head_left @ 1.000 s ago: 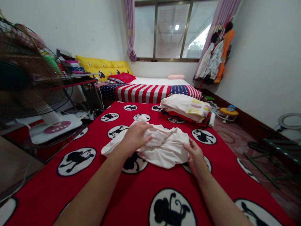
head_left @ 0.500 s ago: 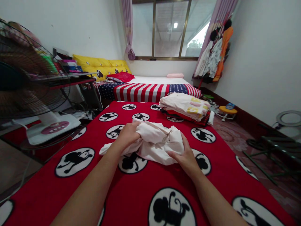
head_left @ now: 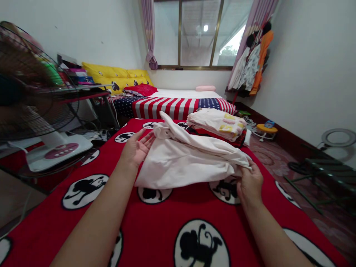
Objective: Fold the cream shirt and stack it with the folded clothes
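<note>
Right hand (head_left: 249, 184) pinched the cloth's (head_left: 180, 161) edge; left hand (head_left: 135, 149) lay open, probably touching it, blanket (head_left: 155, 230) roomy.

Person, head-camera view: two bare forearms, uncovered from the lower frame edge to the wrists, no sleeve cuff in view. Left hand (head_left: 136, 150): no ring, watch or band visible, no glove. Right hand (head_left: 250, 183): likewise unadorned, ungloved. Fingernails short where they show, unpainted.
</note>
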Tool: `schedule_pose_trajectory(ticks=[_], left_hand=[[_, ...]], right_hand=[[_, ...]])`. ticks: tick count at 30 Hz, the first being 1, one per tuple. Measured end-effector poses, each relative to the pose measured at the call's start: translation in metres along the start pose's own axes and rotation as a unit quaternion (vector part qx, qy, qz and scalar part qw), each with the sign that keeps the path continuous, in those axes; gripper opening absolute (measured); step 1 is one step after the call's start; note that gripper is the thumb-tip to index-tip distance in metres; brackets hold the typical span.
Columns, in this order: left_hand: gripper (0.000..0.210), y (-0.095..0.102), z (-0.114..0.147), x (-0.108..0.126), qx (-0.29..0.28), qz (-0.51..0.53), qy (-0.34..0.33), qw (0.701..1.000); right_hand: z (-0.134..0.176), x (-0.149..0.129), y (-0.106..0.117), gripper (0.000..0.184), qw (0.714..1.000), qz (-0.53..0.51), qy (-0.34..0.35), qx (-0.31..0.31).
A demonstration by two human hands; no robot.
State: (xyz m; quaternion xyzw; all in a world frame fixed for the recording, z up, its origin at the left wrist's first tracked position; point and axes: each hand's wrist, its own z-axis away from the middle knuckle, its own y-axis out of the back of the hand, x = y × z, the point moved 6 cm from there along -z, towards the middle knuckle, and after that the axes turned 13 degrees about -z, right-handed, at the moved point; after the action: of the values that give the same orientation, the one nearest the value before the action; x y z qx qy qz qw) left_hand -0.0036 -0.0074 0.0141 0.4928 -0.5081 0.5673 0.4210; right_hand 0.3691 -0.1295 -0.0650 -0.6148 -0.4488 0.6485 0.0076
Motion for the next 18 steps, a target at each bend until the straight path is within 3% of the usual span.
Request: schedule_pose_trajectory(ticks=[3, 5, 7, 9, 11, 14, 16, 18], left_hand=[[0.040, 0.013, -0.012, -0.019, 0.017, -0.028, 0.037, 0.999], [0.045, 0.016, -0.014, -0.026, 0.029, -0.113, 0.017, 0.993], [0.049, 0.013, -0.013, -0.033, 0.001, -0.227, -0.012, 0.974], [0.054, 0.005, -0.011, -0.040, -0.049, -0.360, -0.044, 0.931], [0.060, -0.003, -0.009, -0.046, -0.091, -0.494, -0.086, 0.861], [0.052, -0.010, -0.006, -0.048, -0.097, -0.634, -0.130, 0.756], [0.038, -0.016, -0.001, -0.040, -0.090, -0.657, -0.148, 0.734], [0.031, -0.028, 0.010, -0.027, -0.131, -0.624, -0.170, 0.751]], right_hand=[[-0.010, 0.003, 0.006, 0.068, 0.990, 0.128, 0.045, -0.027], [-0.008, 0.004, 0.004, 0.067, 0.963, 0.244, 0.094, -0.059], [-0.002, 0.002, -0.001, 0.062, 0.929, 0.327, 0.149, -0.090], [0.007, -0.001, -0.007, 0.056, 0.898, 0.378, 0.197, -0.111], [0.015, -0.007, -0.015, 0.049, 0.873, 0.405, 0.240, -0.127], [0.031, -0.018, -0.029, 0.040, 0.840, 0.417, 0.306, -0.165], [0.046, -0.025, -0.040, 0.033, 0.817, 0.417, 0.345, -0.198], [0.062, -0.028, -0.051, 0.027, 0.806, 0.398, 0.359, -0.250]])
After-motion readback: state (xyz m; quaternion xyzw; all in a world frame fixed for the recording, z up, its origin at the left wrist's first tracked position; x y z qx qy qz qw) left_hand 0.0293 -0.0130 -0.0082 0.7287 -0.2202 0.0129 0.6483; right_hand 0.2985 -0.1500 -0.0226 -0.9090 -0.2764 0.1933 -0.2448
